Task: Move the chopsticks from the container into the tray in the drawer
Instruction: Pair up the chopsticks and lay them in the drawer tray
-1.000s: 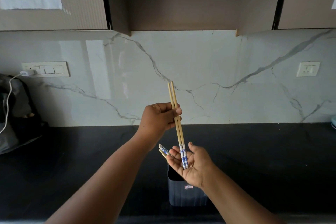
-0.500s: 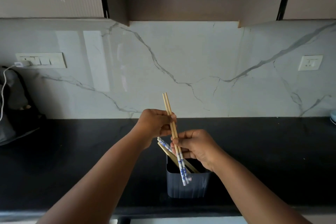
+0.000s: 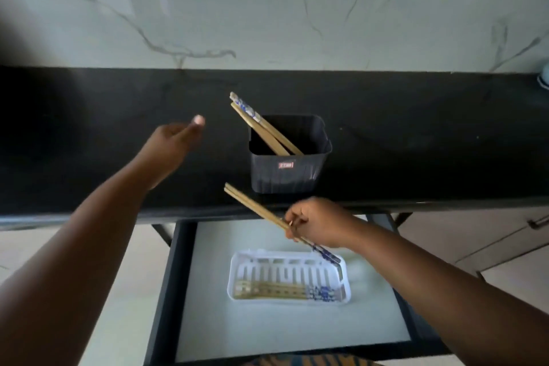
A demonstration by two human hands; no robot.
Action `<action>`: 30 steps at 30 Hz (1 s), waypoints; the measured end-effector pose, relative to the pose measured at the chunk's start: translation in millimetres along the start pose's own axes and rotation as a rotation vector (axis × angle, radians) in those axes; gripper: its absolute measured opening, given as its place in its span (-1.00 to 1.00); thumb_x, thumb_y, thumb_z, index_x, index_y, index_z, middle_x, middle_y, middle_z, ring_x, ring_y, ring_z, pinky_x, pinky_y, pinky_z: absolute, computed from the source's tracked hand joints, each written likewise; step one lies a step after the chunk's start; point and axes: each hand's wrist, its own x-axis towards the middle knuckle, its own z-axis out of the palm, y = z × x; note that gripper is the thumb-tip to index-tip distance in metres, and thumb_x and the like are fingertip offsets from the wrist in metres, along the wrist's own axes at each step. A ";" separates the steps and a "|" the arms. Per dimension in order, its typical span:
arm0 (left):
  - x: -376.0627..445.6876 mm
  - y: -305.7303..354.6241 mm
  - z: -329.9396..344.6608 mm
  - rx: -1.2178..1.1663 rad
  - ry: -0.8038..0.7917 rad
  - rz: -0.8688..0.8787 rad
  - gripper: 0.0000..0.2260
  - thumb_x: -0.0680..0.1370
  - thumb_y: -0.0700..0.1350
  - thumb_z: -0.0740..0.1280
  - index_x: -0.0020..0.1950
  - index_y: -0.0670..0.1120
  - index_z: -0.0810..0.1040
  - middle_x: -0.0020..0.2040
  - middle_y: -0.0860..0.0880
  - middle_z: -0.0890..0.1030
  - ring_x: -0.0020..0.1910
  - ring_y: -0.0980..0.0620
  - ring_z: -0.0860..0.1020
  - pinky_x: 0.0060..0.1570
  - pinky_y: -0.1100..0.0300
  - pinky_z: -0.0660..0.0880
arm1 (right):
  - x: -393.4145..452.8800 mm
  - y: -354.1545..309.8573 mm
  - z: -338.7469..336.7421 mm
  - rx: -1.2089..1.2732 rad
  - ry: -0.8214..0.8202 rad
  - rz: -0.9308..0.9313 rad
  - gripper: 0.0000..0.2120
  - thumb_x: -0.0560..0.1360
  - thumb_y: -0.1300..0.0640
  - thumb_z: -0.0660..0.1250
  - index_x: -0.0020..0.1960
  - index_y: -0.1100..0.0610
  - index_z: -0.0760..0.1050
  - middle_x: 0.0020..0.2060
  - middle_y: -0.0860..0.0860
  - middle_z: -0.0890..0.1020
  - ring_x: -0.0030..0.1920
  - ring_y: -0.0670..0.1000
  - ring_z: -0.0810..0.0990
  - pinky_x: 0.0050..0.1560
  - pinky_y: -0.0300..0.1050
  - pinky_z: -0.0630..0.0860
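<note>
From the head camera I look down on a black countertop (image 3: pixel 89 134) with an open drawer (image 3: pixel 184 276) pulled out below its front edge. My right hand (image 3: pixel 319 221) hangs over the drawer, fingers curled round a pair of chopsticks (image 3: pixel 261 212), pinching them near the middle. The pair is tilted: the plain wooden ends point up and left over the counter edge, and the blue-and-white patterned ends dip down to the right, just at the far right corner of the white tray (image 3: pixel 237 273). I cannot tell whether they touch its rim.

The tray sits on the drawer's pale floor, and several more chopsticks (image 3: pixel 282 291) lie flat along its near side, patterned ends to the right.

On the counter stands the dark container (image 3: pixel 282 178), upright, with two remaining chopsticks (image 3: pixel 261 128) leaning out over its left rim, patterned ends up.

My left hand (image 3: pixel 172 145) is over the counter, left of the container and apart from it, holding nothing; its fingers look loosely bent, though the hand is blurred.

Behind the counter runs a marble wall (image 3: pixel 267 9).
</note>
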 end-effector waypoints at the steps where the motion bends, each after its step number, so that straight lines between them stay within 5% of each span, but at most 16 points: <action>1: 1.7 -17.4 9.1 0.175 0.015 0.037 -0.60 0.47 0.29 0.30 -0.14 -0.03 0.63 -0.19 -0.10 0.63 -0.20 0.01 0.56 -0.19 0.14 0.43 | 0.1 10.8 10.6 -0.036 -0.044 0.013 -0.95 0.41 0.13 0.45 -0.15 0.00 0.63 -0.23 -0.07 0.71 -0.30 -0.17 0.62 -0.26 -0.22 0.52; 3: 3.8 -45.1 29.1 0.492 -0.045 0.044 -0.54 0.53 0.24 0.28 0.28 -0.04 0.54 0.22 -0.17 0.59 0.23 -0.14 0.52 0.18 0.02 0.40 | 0.7 30.9 29.8 -0.117 -0.142 0.028 -0.90 0.44 0.14 0.38 -0.08 0.00 0.64 -0.17 -0.09 0.69 -0.31 -0.23 0.54 -0.30 -0.28 0.43; 6: 2.7 -72.7 58.4 0.821 -0.165 0.065 -0.29 0.53 0.34 0.10 0.56 -0.01 0.10 0.58 -0.12 0.11 0.56 -0.15 -0.02 0.47 -0.11 -0.08 | 4.9 53.8 53.1 -0.226 -0.217 0.041 -0.83 0.48 0.21 0.26 -0.03 0.10 0.61 -0.10 -0.03 0.68 -0.24 -0.10 0.53 -0.21 -0.17 0.44; 11: -12.9 -97.9 76.1 0.968 -0.161 0.126 -0.20 0.47 0.44 -0.24 0.58 0.00 -0.06 0.60 -0.03 -0.07 0.56 -0.05 -0.15 0.49 -0.09 -0.22 | 17.5 72.3 83.8 -0.362 -0.211 0.081 -0.88 0.48 0.32 0.21 -0.12 0.21 0.52 -0.04 0.06 0.66 -0.17 0.03 0.55 -0.27 -0.19 0.39; 16: -13.2 -97.2 77.6 0.971 -0.135 0.136 -0.24 0.50 0.42 -0.19 0.58 0.00 -0.06 0.60 -0.02 -0.07 0.56 -0.03 -0.15 0.50 -0.06 -0.20 | 25.2 78.8 102.7 -0.541 -0.248 0.121 -0.89 0.50 0.35 0.23 -0.12 0.22 0.51 -0.08 0.07 0.45 -0.10 0.11 0.51 -0.13 -0.15 0.42; 21: -12.3 -97.7 77.5 0.977 -0.125 0.125 -0.21 0.49 0.42 -0.20 0.58 -0.04 -0.08 0.60 0.00 -0.07 0.56 -0.01 -0.15 0.50 -0.03 -0.20 | 28.5 83.3 110.1 -0.599 -0.288 0.147 -0.62 0.48 0.38 0.20 -0.39 0.08 0.17 -0.24 0.06 0.37 -0.17 0.08 0.40 -0.28 -0.19 0.31; 26: -13.0 -98.0 78.7 0.972 -0.115 0.129 -0.20 0.49 0.42 -0.20 0.59 -0.05 -0.06 0.60 0.00 -0.06 0.57 -0.02 -0.13 0.51 -0.04 -0.18 | 30.7 91.5 115.5 -0.601 -0.248 0.120 -0.62 0.47 0.35 0.20 -0.42 0.08 0.17 -0.24 0.06 0.41 -0.23 0.10 0.39 -0.44 -0.23 0.17; 30: -13.3 -97.6 78.2 0.976 -0.116 0.127 -0.21 0.50 0.42 -0.20 0.58 -0.05 -0.07 0.60 0.00 -0.07 0.56 -0.02 -0.14 0.51 -0.04 -0.18 | 34.0 96.6 118.5 -0.559 -0.218 0.120 -0.74 0.49 0.30 0.22 -0.34 0.09 0.32 -0.26 0.05 0.47 -0.23 0.11 0.46 -0.37 -0.21 0.31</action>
